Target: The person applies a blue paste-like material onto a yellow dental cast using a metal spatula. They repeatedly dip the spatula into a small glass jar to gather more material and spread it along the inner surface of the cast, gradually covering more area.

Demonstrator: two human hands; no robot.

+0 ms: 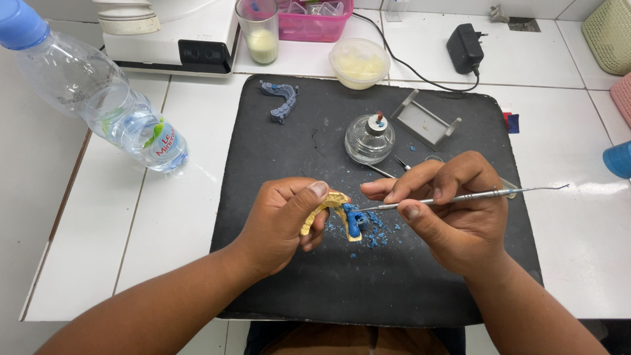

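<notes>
Over the black mat (407, 289), our left hand (279, 227) pinches the yellow dental cast (332, 200), steadying its blue wax (355, 220); our right hand (457, 210) grips the metal pick (473, 195) pen-like, fingers clamped, for control.

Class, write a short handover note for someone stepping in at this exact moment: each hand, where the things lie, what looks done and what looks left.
Left hand: grips the yellow dental cast bearing blue wax.
Right hand: holds the slim metal carving tool, tip at the wax.
Both are above the black mat; the glass spirit lamp and a grey-blue arch model lie behind.
Done: blue shavings are scattered beside the cast.
Left: wax remains on the cast.
</notes>
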